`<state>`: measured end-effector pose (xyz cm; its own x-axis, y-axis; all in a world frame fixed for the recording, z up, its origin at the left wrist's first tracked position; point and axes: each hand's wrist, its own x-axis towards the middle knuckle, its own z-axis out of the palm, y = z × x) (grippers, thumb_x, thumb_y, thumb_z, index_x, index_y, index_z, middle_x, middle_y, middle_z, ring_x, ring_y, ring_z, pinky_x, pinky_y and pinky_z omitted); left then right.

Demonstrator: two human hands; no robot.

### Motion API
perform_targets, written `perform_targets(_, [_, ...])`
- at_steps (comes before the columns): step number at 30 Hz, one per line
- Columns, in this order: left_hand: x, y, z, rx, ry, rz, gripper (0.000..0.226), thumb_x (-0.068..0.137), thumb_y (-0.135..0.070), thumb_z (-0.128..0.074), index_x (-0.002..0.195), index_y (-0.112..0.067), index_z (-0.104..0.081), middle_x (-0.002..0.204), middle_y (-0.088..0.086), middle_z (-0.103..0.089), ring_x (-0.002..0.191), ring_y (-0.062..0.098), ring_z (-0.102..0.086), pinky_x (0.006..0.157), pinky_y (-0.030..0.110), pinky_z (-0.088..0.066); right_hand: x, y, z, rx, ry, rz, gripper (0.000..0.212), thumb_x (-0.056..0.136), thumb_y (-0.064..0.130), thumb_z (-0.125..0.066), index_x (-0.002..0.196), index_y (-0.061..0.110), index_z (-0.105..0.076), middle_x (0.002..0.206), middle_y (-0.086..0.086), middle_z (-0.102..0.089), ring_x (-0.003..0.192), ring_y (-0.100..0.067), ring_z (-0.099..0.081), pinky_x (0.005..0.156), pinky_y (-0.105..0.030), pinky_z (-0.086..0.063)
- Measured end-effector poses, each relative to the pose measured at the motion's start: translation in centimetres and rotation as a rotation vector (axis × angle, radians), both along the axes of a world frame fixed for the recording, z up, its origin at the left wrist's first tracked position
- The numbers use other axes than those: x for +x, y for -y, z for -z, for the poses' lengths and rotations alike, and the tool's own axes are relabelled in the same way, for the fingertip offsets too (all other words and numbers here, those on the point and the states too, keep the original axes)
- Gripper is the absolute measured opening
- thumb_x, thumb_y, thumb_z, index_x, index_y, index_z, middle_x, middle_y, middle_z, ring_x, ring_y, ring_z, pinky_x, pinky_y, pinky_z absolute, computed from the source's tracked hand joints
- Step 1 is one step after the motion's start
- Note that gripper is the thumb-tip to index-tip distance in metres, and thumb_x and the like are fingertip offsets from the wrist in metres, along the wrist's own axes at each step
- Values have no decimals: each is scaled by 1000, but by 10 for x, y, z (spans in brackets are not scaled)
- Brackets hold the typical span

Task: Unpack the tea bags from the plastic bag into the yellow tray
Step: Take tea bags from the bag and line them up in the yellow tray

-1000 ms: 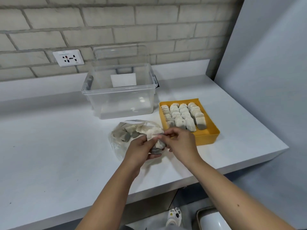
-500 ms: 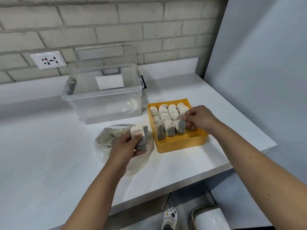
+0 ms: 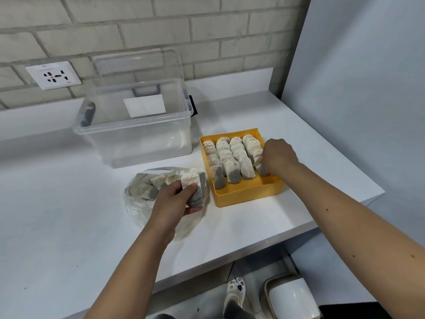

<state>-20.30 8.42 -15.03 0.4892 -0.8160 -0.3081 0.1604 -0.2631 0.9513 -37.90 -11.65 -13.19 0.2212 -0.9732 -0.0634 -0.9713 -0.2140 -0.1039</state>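
Head view shows the right hand [image 3: 279,157] pinching a tea bag [image 3: 259,168] into the right row of the yellow tray [image 3: 248,197], near the right edge of the bench [image 3: 69,226], while the left hand [image 3: 173,201] grips a stack [image 3: 196,188] over the plastic bag [image 3: 138,203]; best seat it upright, snug against its row.

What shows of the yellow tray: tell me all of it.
The yellow tray is square, low-walled, plastic-looking, flat on the white counter right of the plastic bag. Four rows of upright tea bags fill its back; the front strip is bare. The right hand holds a tea bag in the right row.
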Motion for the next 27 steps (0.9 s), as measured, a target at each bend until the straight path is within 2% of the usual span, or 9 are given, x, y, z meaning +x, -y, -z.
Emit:
perform_targets(3, [-2, 1, -1, 2, -3, -4, 14, 98, -12, -59, 99, -7, -72, 85, 10, -70, 76, 18, -68, 80, 41, -62, 3, -1, 2, -62, -44, -29, 16, 87, 17, -67, 101, 11, -61, 102, -9, -65, 76, -20, -54, 65, -27, -44])
perform_targets(7, [-4, 1, -3, -5, -17, 7, 14, 98, -10, -57, 94, -6, -70, 82, 11, -64, 75, 20, -62, 81, 42, -62, 3, -4, 1, -158, -171, -77, 22, 82, 17, -69, 102, 14, -60, 104, -6, -62, 90, -24, -63, 64, -28, -42])
perform_targets(13, [-1, 1, 0, -5, -16, 17, 15, 98, -11, -59, 89, -8, -71, 81, 9, -66, 73, 17, -64, 79, 40, -62, -3, 1, 6, -272, -292, -96, 26, 87, 17, -62, 113, 13, -63, 119, -8, -51, 113, -25, -48, 71, -30, -44])
perform_targets(18, [0, 2, 2, -8, -72, 12, 12, 96, -16, -64, 92, -11, -76, 82, 8, -74, 75, 18, -72, 69, 33, -62, -2, 2, 8, -300, -260, -103, 33, 86, 13, -64, 118, 12, -59, 123, -10, -47, 116, -27, -44, 69, -31, -43])
perform_targets(20, [-1, 3, 1, -20, -100, 10, 12, 95, -17, -66, 95, -11, -76, 86, 8, -75, 78, 19, -73, 70, 33, -62, 0, -3, 5, -322, -129, -130, 38, 82, 17, -68, 118, 13, -57, 121, -9, -48, 112, -26, -46, 72, -32, -44])
perform_targets(22, [-2, 5, 1, -29, -140, 7, 13, 95, -18, -66, 99, -10, -76, 89, 7, -76, 80, 19, -74, 74, 35, -62, 6, -19, -2, -275, 224, -200, 24, 83, 28, -71, 105, 20, -65, 112, -2, -54, 103, -18, -51, 75, -29, -45])
perform_targets(24, [-4, 7, -1, -41, -188, 20, 15, 95, -18, -65, 102, -8, -74, 89, 6, -77, 81, 18, -74, 74, 34, -63, 17, -43, -12, -2, 676, -250, 15, 84, 35, -72, 94, 23, -72, 98, 8, -64, 88, -5, -57, 75, -22, -44])
perform_targets(25, [-6, 8, -2, -45, -203, 34, 15, 95, -18, -65, 102, -7, -74, 88, 6, -76, 80, 18, -74, 73, 32, -63, 22, -57, -17, 178, 829, -260, 15, 85, 36, -71, 92, 23, -74, 91, 13, -68, 81, 0, -59, 73, -20, -43])
perform_targets(27, [-9, 9, -3, -48, -203, 63, 14, 95, -18, -65, 100, -7, -73, 88, 7, -76, 78, 18, -74, 70, 30, -62, 29, -75, -20, 401, 930, -278, 15, 84, 35, -73, 90, 22, -76, 72, 17, -68, 65, -1, -60, 69, -21, -46])
